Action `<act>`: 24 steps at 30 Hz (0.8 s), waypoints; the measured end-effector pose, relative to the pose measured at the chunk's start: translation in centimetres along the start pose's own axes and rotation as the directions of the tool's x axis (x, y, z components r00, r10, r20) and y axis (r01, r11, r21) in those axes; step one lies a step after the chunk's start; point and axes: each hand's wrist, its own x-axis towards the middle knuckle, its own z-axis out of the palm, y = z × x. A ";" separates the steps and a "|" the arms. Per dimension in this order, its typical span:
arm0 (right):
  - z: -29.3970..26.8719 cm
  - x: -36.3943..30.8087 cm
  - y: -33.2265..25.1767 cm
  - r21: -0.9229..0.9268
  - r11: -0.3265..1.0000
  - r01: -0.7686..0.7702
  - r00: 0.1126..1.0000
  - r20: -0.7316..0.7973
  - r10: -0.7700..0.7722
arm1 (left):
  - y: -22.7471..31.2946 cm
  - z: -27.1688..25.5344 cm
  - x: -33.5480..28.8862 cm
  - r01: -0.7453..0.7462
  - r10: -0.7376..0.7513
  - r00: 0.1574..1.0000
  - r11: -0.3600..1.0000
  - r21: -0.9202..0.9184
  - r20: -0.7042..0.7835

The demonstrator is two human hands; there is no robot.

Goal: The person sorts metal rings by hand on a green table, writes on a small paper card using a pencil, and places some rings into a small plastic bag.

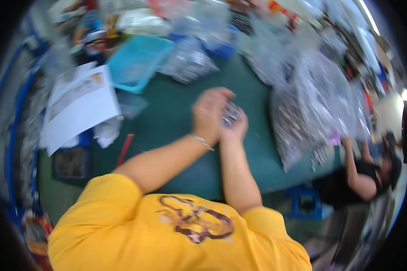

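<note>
My two hands are pressed together above the middle of the green table (181,104). A small heap of shiny silvery metal parts (231,114) lies cupped between them. My left hand (207,113) curves around the far and left side of the heap, its fingers bent, with a bracelet on the wrist. My right hand (236,128) is cupped on the near right side, its palm turned up beneath the parts. Motion blur hides the exact shape of the parts and some fingertips.
A turquoise plastic basket (156,46) and a clear bag of small parts (191,63) lie at the back. Large filled bags (298,113) cover the right side. White paper sheets (83,110) and a red stick (125,150) are at left. Another person (364,178) sits at right.
</note>
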 end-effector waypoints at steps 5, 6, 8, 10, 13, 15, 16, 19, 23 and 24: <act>8.2 -3.7 -6.2 0.035 0.998 -0.061 0.956 0.288 0.049 | 2.1 -3.9 0.2 -0.058 0.061 0.998 0.989 0.134 -0.015; 11.0 -4.8 -8.0 0.027 0.999 -0.021 0.956 0.293 0.012 | 2.5 -5.1 0.1 -0.046 0.053 0.998 0.980 0.194 -0.031; 15.0 -6.4 -12.8 0.029 0.970 0.240 0.875 0.427 -0.230 | 2.9 -6.5 -0.3 0.013 0.004 0.999 0.925 0.380 -0.044; 17.9 -6.5 -18.6 -0.146 0.807 0.572 0.756 0.476 -0.450 | 3.0 -9.1 -0.6 0.114 -0.078 0.993 0.775 0.621 -0.085; 19.5 -6.7 -29.0 -0.252 0.637 0.729 0.670 0.453 -0.588 | 2.1 -10.1 -1.2 -0.064 -0.247 0.955 0.365 0.929 0.163; 19.7 -6.7 -29.8 -0.206 0.509 0.836 0.549 0.315 -0.774 | 2.1 -9.5 -1.9 -0.232 -0.336 0.900 0.170 0.958 0.278; 19.0 -4.8 -31.3 -0.350 0.414 0.841 0.522 0.317 -0.792 | 2.0 -9.6 -2.1 -0.266 -0.375 0.885 0.080 0.961 0.277; 15.8 -1.7 -34.3 -0.839 -0.017 0.544 0.546 0.369 -0.752 | 1.5 -7.5 -1.7 -0.408 -0.503 0.784 0.023 0.913 0.363; 15.1 -5.7 -29.1 -0.723 -0.478 0.498 0.382 0.678 -0.628 | -0.3 -7.3 -0.5 -0.488 -0.490 0.741 0.077 0.869 0.459; 14.7 -7.4 -27.7 -0.546 -0.656 0.521 0.168 0.819 -0.548 | -0.8 -7.4 -0.5 -0.518 -0.461 0.730 0.109 0.849 0.505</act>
